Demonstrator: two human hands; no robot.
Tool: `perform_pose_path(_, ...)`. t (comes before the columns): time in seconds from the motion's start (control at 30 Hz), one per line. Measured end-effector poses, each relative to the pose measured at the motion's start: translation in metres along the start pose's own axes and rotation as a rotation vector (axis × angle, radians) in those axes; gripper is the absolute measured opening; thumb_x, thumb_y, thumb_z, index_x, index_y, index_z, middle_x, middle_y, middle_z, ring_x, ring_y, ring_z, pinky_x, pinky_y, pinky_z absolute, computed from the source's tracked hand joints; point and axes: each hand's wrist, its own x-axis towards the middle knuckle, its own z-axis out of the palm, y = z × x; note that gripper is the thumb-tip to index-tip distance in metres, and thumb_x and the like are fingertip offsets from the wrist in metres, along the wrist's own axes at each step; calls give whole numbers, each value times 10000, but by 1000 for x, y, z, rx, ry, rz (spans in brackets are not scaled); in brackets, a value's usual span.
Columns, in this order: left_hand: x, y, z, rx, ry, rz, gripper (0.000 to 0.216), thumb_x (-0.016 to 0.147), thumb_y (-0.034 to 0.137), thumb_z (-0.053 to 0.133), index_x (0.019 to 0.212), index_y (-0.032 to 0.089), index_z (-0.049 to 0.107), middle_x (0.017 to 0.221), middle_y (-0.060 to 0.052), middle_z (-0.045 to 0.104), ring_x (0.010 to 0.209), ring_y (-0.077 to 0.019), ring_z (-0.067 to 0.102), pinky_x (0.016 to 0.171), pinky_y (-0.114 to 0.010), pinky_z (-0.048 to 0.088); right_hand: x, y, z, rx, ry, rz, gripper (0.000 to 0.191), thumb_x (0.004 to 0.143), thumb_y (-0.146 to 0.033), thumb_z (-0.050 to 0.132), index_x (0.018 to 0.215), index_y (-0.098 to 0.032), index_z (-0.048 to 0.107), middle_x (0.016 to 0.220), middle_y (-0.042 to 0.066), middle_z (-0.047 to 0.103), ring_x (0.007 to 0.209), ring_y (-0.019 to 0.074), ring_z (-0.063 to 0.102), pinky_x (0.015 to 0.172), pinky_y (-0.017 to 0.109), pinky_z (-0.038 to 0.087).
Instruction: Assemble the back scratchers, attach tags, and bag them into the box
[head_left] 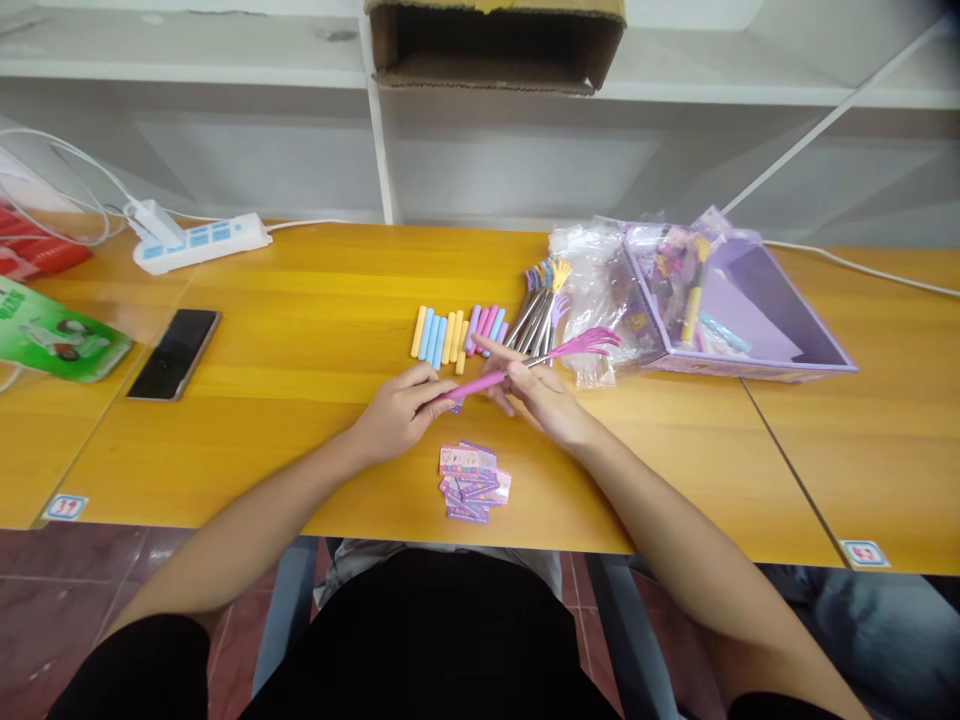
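Observation:
A pink back scratcher (487,382) with a hand-shaped head and a thin metal rod is held slantwise above the table. My left hand (405,405) is closed on the end of its pink handle. My right hand (544,395) has its thumb against the metal rod near the handle, forefinger stretched out to the left. Beyond the hands lie a row of yellow, blue, pink and purple handle tubes (442,338) and several metal rods with coloured hand-shaped heads (534,305). Below the hands is a loose pile of small purple and pink cards (472,485).
A purple box (787,310) holding wrapped items and a yellow scratcher stands at right, with clear plastic bags (600,270) against it. At left are a phone (176,353), a power strip (206,243) and a green packet (56,335). A cardboard box (495,50) sits on the shelf.

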Motion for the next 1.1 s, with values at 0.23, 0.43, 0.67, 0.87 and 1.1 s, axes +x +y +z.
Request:
perform_pose_path(0.23,2,1,-1,-11,9,3,261,1135,289,572,1261,245,798,1055,-62,690,950,-205,682,910,-379,576,3,-8,-16,-20,219,-130,618,1048,-792,523,1372,-347,803,869,17,545,608,133,434,576,337,468)
perform_pose_path(0.43,2,-5,-2,24,48,2,264,1138,296,562,1239,239,800,1002,-47,659,911,-197,650,875,-360,570,1,1,-7,47,128,-121,509,1104,-691,502,1282,-364,849,960,30,595,604,112,463,602,355,441)
perform_pose_path(0.67,1,-6,0,21,62,110,237,1134,254,583,1190,194,806,942,-32,634,838,-167,634,791,-311,542,-2,15,-5,96,92,-109,535,1136,-656,434,1377,-356,804,987,34,571,623,127,462,636,370,423)
perform_pose_path(0.87,0,0,4,-2,72,105,237,1143,263,569,1180,200,795,997,-49,681,845,-169,656,791,-322,554,0,13,0,84,101,-106,561,1113,-689,453,1294,-323,839,944,34,551,633,134,462,622,362,423)
perform_pose_path(1.1,0,-1,2,16,79,123,233,1137,254,580,1147,184,802,958,-44,658,833,-167,641,768,-312,532,-2,26,0,116,51,-92,536,1144,-642,399,1378,-370,797,1000,35,550,640,125,461,611,353,428)
